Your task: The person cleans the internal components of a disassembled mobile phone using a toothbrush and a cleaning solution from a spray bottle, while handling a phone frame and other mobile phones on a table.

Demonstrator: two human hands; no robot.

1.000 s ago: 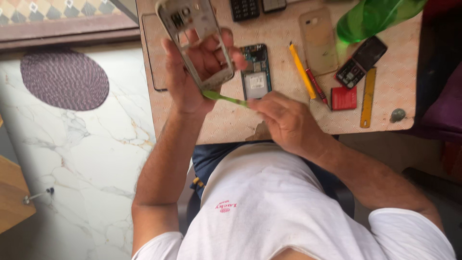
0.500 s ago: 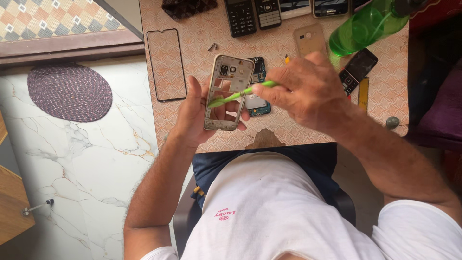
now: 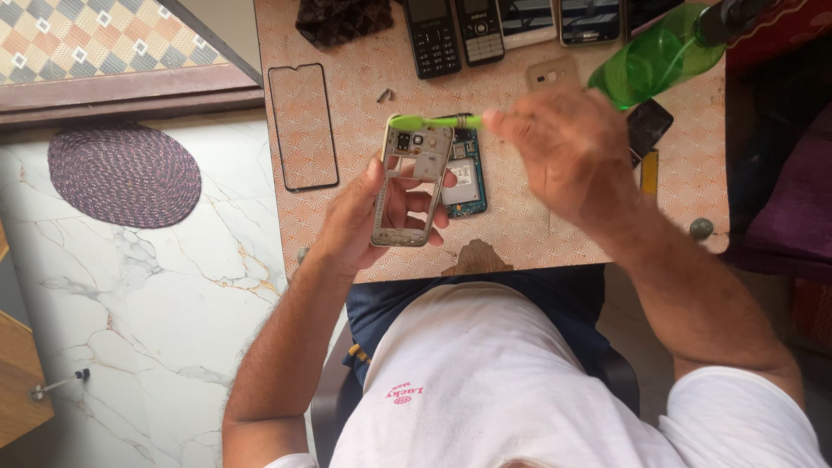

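My left hand (image 3: 368, 217) holds a gold phone middle frame (image 3: 412, 184) upright over the table, fingers showing through its empty window. My right hand (image 3: 568, 152) grips a green brush (image 3: 426, 122) whose head lies across the frame's top edge. Under the frame a blue phone circuit board (image 3: 466, 178) lies on the patterned table (image 3: 520, 234).
A black-edged glass screen panel (image 3: 303, 126) lies at the table's left. Several phones (image 3: 485, 30) line the far edge, with a dark cloth (image 3: 342, 19) beside them. A green plastic bottle (image 3: 654, 61) lies at the right, near a gold back cover (image 3: 550, 76). A purple round mat (image 3: 123, 173) is on the marble floor.
The left hand has lowered the frame closer to the table. The right hand has risen and carried the brush from the frame's lower side up to its top edge.
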